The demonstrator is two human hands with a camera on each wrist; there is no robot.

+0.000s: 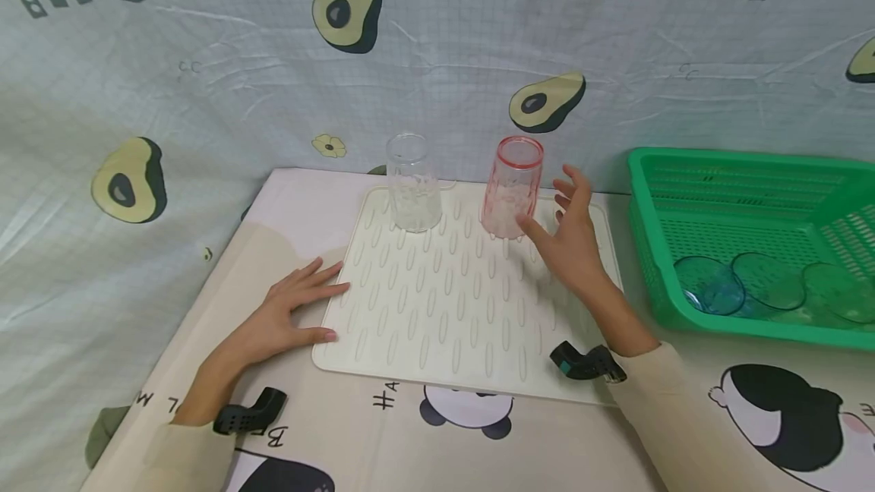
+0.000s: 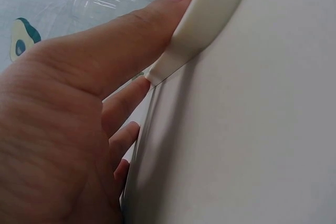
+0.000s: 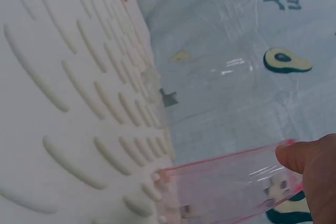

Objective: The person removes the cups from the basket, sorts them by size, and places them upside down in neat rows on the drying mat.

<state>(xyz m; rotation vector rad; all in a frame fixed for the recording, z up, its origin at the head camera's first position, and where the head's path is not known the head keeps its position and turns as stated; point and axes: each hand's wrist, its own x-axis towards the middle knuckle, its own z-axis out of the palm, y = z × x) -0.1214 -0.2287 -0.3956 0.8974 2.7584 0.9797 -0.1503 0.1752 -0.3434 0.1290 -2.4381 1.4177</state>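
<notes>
A cream mat with raised oval ribs (image 1: 437, 310) lies on the table. On its far part stand a clear glass (image 1: 414, 188) and, to the right of it, a pink-tinted glass (image 1: 511, 188). My right hand (image 1: 570, 241) is at the pink glass's right side, fingers spread. The thumb (image 3: 291, 156) overlaps the glass in the right wrist view; whether it touches is hard to tell. My left hand (image 1: 276, 321) rests at the mat's left edge with fingers extended. In the left wrist view, its thumb (image 2: 131, 35) touches the mat's rim (image 2: 205, 19). Neither hand holds anything.
A green plastic basket (image 1: 752, 156) stands at the right of the mat. Inside lie a blue glass (image 1: 714, 291) and greenish glasses (image 1: 769, 287). Behind the table hangs a cloth with printed avocados (image 1: 349, 10). A patterned cloth (image 1: 547, 446) covers the table.
</notes>
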